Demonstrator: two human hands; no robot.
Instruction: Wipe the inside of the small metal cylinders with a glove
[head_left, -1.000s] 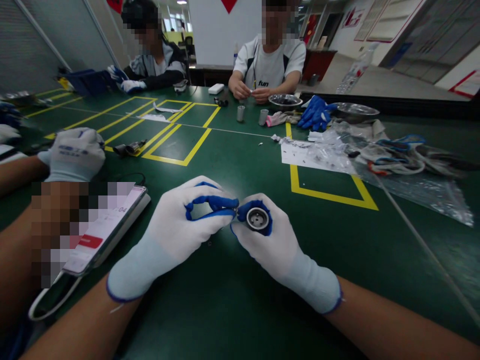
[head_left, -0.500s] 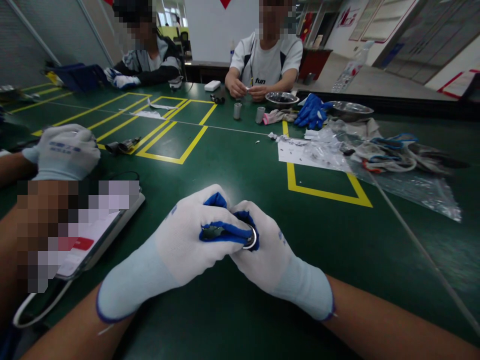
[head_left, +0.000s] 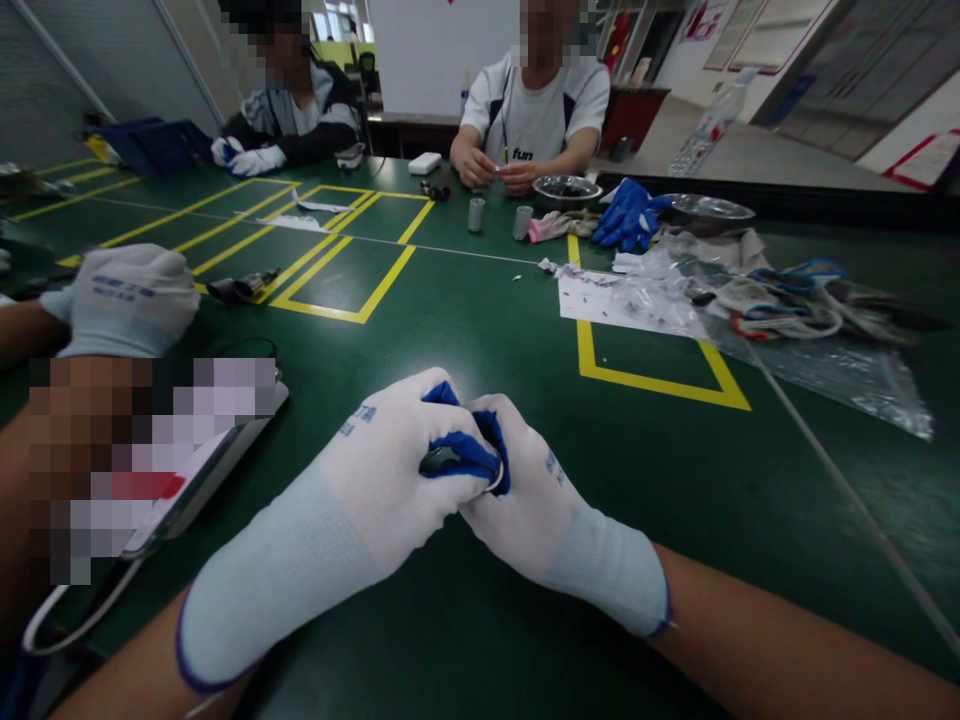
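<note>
Both my hands wear white gloves with blue palms and meet just above the green table (head_left: 465, 340). My left hand (head_left: 401, 465) is closed, its thumb and forefinger pinching at a small round metal part (head_left: 497, 474). Wrapped around that same part from the other side is my right hand (head_left: 521, 485). Only a thin shiny rim of the part shows between the fingers. The rest of it is hidden, so its exact kind cannot be made out.
To the left, a co-worker's gloved hand (head_left: 135, 300) rests near a phone (head_left: 176, 490) and dark metal pieces (head_left: 244, 287). Across the table, two people handle small things. Grey cylinders (head_left: 476, 215), a metal bowl (head_left: 568, 190), blue gloves (head_left: 630, 220) and a plastic bag (head_left: 847, 375) lie ahead and right.
My left hand has turned slightly and its fingers have drawn in over the metal part, so less of the shiny rim shows. My right hand keeps its hold.
</note>
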